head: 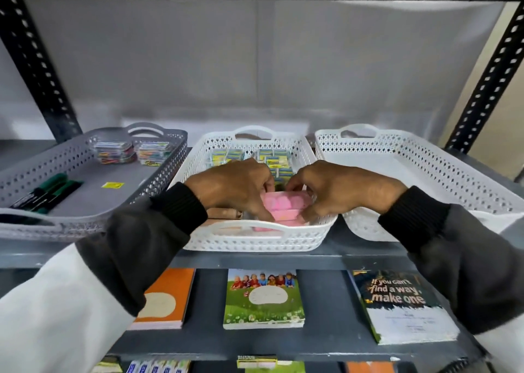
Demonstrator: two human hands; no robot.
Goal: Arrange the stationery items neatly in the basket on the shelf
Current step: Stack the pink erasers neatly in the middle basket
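A white perforated basket stands in the middle of the shelf. At its back lie several small yellow-and-blue boxes. Near its front sit pink boxes, stacked. My left hand grips the pink boxes from the left and my right hand grips them from the right, both inside the basket. A brownish item lies partly hidden under my left hand.
A grey basket at left holds green markers, clip boxes and a yellow tag. A white basket stands at right. Notebooks lie on the lower shelf. Black slotted uprights frame the shelf.
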